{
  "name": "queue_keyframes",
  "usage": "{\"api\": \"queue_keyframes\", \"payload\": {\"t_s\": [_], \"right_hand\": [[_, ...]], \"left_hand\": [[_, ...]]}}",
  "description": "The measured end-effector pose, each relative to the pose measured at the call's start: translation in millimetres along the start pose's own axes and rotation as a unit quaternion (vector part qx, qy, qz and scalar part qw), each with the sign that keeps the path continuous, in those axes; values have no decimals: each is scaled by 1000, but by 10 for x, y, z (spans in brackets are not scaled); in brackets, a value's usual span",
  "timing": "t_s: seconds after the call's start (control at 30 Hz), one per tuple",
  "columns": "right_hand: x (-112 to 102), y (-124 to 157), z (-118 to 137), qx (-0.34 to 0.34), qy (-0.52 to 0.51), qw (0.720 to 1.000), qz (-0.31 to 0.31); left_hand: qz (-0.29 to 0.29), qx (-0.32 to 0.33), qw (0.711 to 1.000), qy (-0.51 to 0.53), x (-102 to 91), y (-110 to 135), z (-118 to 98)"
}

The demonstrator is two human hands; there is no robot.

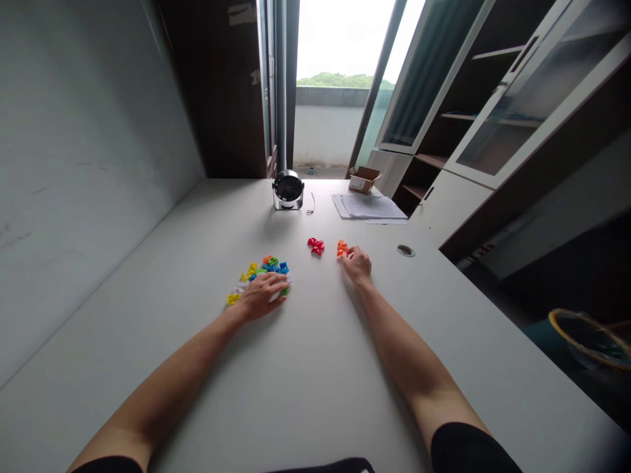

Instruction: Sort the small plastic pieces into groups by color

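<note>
My left hand [262, 295] lies over a mixed pile of small plastic blocks, its fingers stretched out and a little apart. Around it show yellow blocks [233, 299], blue blocks [283, 268], a green block [273, 261] and some white ones; the hand covers part of the pile. To the right, my right hand [358, 265] has its thumb and forefinger closed about an orange block [340, 253] at the near side of a small orange cluster [342, 245]. Left of that cluster sits a separate group of red blocks [316, 246].
A round black device on a silver stand [288, 190] is at the table's back, with a short thin cord [312, 203] beside it. Papers [372, 207] and an open cardboard box [363, 179] lie back right. A cable hole [405, 251] pierces the white table [305, 381]. A wall borders the left.
</note>
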State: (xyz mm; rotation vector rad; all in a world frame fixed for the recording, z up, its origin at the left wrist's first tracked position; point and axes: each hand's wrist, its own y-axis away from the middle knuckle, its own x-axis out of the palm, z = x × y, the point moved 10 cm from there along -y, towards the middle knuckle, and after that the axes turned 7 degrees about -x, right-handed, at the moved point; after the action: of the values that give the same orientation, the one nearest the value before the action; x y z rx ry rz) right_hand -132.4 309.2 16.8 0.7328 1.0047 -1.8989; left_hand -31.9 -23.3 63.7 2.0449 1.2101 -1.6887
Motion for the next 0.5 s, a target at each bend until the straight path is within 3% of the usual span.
{"api": "queue_keyframes", "payload": {"t_s": [0.17, 0.5], "right_hand": [[13, -2, -104, 27, 21, 999, 12], [-3, 15, 29, -16, -57, 998, 6]], "left_hand": [[-11, -14, 1000, -10, 7, 4, 55], [-33, -12, 999, 6, -32, -7, 101]]}}
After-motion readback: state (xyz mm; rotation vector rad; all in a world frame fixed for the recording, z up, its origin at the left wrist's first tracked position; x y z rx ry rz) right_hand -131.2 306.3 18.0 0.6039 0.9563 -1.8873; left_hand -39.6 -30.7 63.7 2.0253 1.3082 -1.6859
